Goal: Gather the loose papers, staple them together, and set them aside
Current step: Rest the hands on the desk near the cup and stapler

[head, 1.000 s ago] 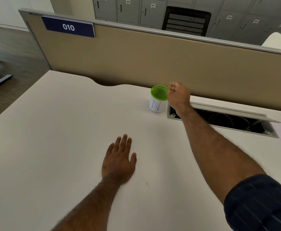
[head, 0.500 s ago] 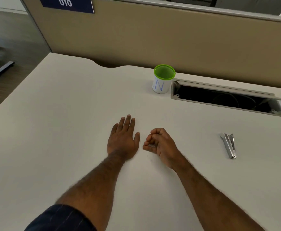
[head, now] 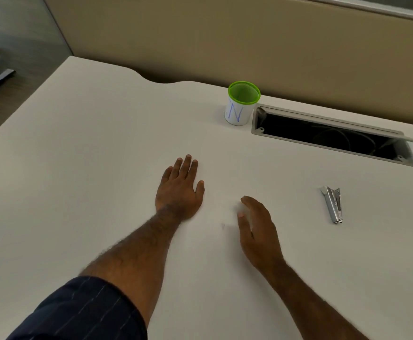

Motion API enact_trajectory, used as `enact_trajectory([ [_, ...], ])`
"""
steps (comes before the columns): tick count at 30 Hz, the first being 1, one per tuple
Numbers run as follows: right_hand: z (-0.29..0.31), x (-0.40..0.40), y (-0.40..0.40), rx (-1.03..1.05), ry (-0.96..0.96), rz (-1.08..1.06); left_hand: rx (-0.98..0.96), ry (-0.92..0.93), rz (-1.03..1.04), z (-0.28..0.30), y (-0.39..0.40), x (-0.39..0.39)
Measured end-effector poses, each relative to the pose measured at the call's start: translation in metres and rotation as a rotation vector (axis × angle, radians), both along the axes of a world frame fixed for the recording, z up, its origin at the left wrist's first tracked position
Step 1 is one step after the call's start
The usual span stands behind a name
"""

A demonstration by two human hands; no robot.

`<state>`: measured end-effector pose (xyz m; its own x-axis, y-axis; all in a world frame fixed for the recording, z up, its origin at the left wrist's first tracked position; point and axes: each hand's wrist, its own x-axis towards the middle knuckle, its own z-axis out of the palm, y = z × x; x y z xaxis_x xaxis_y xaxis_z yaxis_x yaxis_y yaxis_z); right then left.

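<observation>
My left hand (head: 179, 190) lies flat, palm down, on the white desk (head: 78, 168), fingers together and holding nothing. My right hand (head: 258, 231) hovers just to its right, open, edge-on with the fingers loosely extended and slightly blurred. A small silver stapler (head: 333, 204) lies on the desk to the right of my right hand, a good hand's width away. No loose papers are visible on the desk.
A white cup with a green rim and a blue "N" (head: 241, 103) stands at the back. Beside it is an open cable tray slot (head: 330, 136) in the desk. A beige partition (head: 225, 38) closes off the far edge.
My right hand came back from the cup to the desk's middle and went from a closed fist to open. The view tilted down. My left hand stayed flat.
</observation>
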<state>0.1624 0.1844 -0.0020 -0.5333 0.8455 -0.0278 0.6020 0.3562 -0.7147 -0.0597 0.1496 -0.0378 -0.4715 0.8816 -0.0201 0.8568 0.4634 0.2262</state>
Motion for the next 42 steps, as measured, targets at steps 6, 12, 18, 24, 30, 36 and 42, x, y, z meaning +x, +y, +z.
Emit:
enact_trajectory([
  [6, -0.021, 0.015, -0.064, 0.216, -0.525, 0.209, 0.003, 0.009, 0.002, 0.000, 0.000, 0.000],
  [12, -0.018, -0.013, -0.062, 0.173, -0.576, 0.207, -0.013, 0.020, -0.003, -0.003, 0.001, -0.001],
  [18, -0.006, -0.010, -0.035, 0.190, -0.597, 0.261, -0.003, 0.008, 0.000, -0.001, 0.001, 0.001],
  [24, 0.010, -0.019, 0.009, 0.476, -0.692, 0.525, 0.003, -0.008, 0.003, -0.001, 0.000, 0.000],
  [30, 0.016, -0.039, 0.033, 0.653, -0.672, 0.770, -0.004, -0.003, 0.003, 0.000, 0.001, 0.000],
  [36, 0.014, -0.038, 0.028, 0.604, -0.684, 0.844, -0.008, 0.002, 0.009, -0.002, 0.000, 0.000],
  [42, 0.002, -0.027, 0.017, 0.559, -0.690, 0.747, -0.006, 0.006, 0.005, -0.002, 0.001, 0.000],
])
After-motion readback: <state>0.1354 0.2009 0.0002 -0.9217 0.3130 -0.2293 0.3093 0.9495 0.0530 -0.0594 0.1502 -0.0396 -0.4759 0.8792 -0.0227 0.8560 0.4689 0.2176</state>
